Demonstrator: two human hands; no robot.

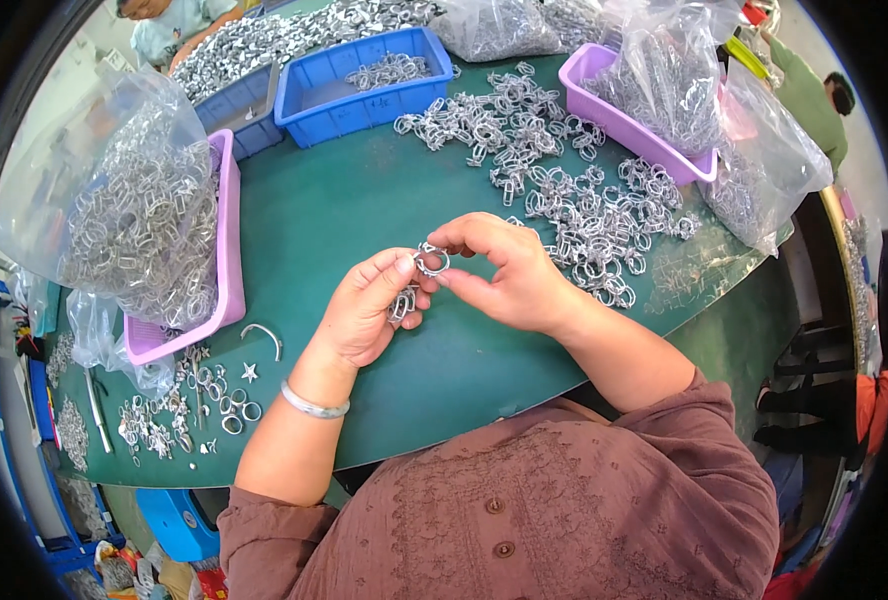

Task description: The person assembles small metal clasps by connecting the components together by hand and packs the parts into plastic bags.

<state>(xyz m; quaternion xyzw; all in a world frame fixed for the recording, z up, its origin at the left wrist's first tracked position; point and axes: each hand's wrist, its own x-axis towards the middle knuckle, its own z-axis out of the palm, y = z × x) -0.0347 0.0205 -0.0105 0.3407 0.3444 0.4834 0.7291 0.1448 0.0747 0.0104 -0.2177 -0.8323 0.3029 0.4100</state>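
Above the middle of the table, my left hand point(366, 310) pinches a silver-grey metal ring point(431, 260) between thumb and fingertips. More metal rings point(402, 304) are tucked in its curled lower fingers. From the right, my right hand point(514, 270) grips the same ring, index finger at its top and thumb at its lower right edge. Just beyond my right hand lies a loose pile of similar rings point(589, 225), spreading toward the back of the table. The ring's fine detail is too small to make out.
A purple basket point(229, 240) with a bag of metal parts stands left; another purple basket point(654, 145) is back right. Blue bins point(364, 108) stand at the back of the green table point(314, 210). Loose rings and a star point(250, 372) lie front left. A person point(179, 30) sits at far left.
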